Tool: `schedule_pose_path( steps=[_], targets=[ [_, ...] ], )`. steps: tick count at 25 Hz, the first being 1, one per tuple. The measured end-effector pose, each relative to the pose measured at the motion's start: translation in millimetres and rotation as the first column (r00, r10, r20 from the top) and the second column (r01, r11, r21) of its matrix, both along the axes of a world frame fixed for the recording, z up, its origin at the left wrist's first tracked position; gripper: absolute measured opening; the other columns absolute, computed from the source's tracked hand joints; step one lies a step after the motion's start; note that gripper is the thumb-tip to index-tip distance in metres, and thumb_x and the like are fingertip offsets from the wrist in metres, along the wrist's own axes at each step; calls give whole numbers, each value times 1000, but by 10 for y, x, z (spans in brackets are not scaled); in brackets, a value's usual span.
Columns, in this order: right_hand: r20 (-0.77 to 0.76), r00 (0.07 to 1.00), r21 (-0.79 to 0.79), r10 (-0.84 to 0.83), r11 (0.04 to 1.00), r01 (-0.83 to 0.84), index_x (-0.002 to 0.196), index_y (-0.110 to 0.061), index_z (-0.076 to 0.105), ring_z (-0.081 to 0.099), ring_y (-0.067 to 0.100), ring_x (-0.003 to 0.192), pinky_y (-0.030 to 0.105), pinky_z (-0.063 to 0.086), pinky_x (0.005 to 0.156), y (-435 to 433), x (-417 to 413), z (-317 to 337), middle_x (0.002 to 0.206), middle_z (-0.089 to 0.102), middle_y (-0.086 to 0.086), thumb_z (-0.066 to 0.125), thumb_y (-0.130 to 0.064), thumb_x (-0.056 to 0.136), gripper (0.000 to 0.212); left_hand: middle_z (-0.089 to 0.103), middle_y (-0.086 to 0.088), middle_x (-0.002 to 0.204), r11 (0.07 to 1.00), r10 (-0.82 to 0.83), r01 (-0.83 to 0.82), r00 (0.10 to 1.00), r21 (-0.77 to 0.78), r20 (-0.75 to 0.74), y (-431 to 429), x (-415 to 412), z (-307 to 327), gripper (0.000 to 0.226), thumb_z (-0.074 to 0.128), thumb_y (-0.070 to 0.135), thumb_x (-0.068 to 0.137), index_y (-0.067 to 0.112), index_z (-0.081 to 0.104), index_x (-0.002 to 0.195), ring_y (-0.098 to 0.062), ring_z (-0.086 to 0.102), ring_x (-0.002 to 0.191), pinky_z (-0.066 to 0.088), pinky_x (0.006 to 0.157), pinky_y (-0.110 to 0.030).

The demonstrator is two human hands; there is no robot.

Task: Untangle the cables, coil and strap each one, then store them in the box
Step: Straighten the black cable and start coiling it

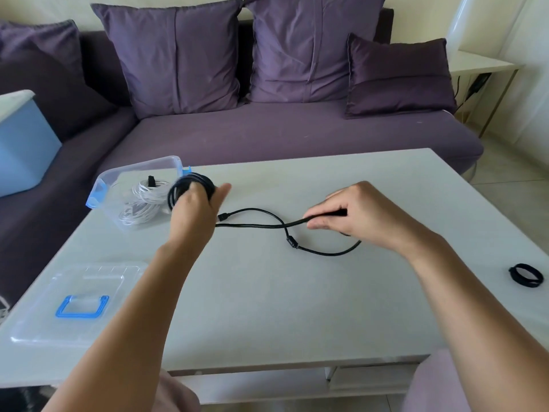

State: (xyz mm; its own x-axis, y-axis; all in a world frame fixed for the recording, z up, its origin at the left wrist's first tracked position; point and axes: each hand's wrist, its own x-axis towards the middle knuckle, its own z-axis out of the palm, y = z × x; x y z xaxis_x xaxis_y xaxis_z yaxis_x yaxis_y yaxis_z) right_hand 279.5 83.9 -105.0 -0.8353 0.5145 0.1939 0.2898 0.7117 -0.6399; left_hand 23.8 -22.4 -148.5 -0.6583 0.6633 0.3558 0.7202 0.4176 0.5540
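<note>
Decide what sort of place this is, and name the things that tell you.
Probably a home living room: a purple sofa with cushions sits behind a low white table.

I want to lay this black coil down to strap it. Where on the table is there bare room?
Bare: the table's near middle, between lid and strap, and the far right corner beyond the right hand. Crowded: far left by the box, and mid-table where the loose cable loops.

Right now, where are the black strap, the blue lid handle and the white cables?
black strap (524,283), head view, loop's near edge
blue lid handle (80,315), head view, bottom bar
white cables (142,200), head view, coil's middle
</note>
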Motion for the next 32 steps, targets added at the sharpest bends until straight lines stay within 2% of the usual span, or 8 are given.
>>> schedule_pose_path(
  steps=[7, 10, 12, 15, 19, 21, 27, 32],
  targets=[
    [-332, 914, 100, -233, 955, 280, 86, -19, 77, 57, 12, 64, 20, 39, 58, 409, 409, 124, 71, 67, -4, 75, -21, 78, 8, 39, -3, 54, 880, -105, 3, 976, -474, -188, 83, 133, -89, 53, 39, 48, 97, 8, 36, 62, -21, 38, 52, 31, 55, -32],
    [-452, 823, 127, -344, 888, 441, 90, -17, 77, 46, 13, 57, 19, 32, 54, 567, 521, 53, 66, 59, 0, 74, -22, 80, 11, 47, 0, 50, 752, -143, 328, 928, -572, 344, 41, 225, -54, 52, 33, 50, 98, 9, 53, 73, -16, 41, 44, 35, 48, -26],
    [-499, 773, 115, -391, 854, 507, 92, -17, 77, 45, 7, 58, 16, 32, 56, 647, 554, 15, 66, 58, -1, 73, -22, 81, 13, 44, 2, 49, 614, -71, 600, 690, -514, 720, -42, 328, 63, 56, 29, 60, 95, 13, 53, 76, -13, 34, 39, 26, 41, -21],
    [-514, 733, 100, -445, 818, 567, 94, -16, 76, 47, 5, 60, 17, 35, 59, 726, 594, -51, 68, 59, -2, 71, -24, 83, 15, 33, 1, 49, 487, -191, 859, 283, -160, 940, -134, 314, 234, 64, 31, 73, 85, 15, 51, 70, -12, 24, 39, 21, 40, -19],
    [-499, 732, 94, -464, 811, 578, 96, -11, 76, 54, -4, 65, 10, 38, 65, 757, 557, -149, 78, 66, 0, 70, -21, 84, 17, 39, 6, 53, 366, -266, 738, -501, 567, 823, -147, 89, 261, 45, 38, 49, 97, 11, 57, 81, -8, 35, 40, 27, 42, -16],
    [-505, 729, 90, -462, 812, 577, 97, -10, 75, 55, -7, 68, 9, 39, 67, 748, 517, -158, 80, 67, 1, 70, -20, 84, 17, 40, -2, 59, 403, -256, 539, -709, 740, 657, -122, -1, 246, 47, 27, 40, 102, 2, 53, 90, -15, 37, 46, 28, 48, -24],
    [-392, 829, 115, -399, 873, 475, 95, -14, 77, 50, 16, 64, 13, 31, 56, 583, 297, -189, 68, 59, 10, 69, -20, 85, 13, 39, 0, 55, 525, -633, -132, -721, 841, 282, -116, -173, 207, 44, 26, 34, 100, 4, 52, 83, -13, 33, 43, 31, 53, -24],
    [-208, 943, 64, -262, 958, 280, 91, -16, 77, 57, 5, 68, 8, 36, 59, 442, 190, -178, 71, 67, -9, 73, -24, 81, 13, 37, 6, 47, 488, -837, -663, -171, 568, 520, -118, -372, 119, 42, 28, 31, 102, 14, 39, 65, -8, 37, 35, 34, 41, -18]
  ],
)
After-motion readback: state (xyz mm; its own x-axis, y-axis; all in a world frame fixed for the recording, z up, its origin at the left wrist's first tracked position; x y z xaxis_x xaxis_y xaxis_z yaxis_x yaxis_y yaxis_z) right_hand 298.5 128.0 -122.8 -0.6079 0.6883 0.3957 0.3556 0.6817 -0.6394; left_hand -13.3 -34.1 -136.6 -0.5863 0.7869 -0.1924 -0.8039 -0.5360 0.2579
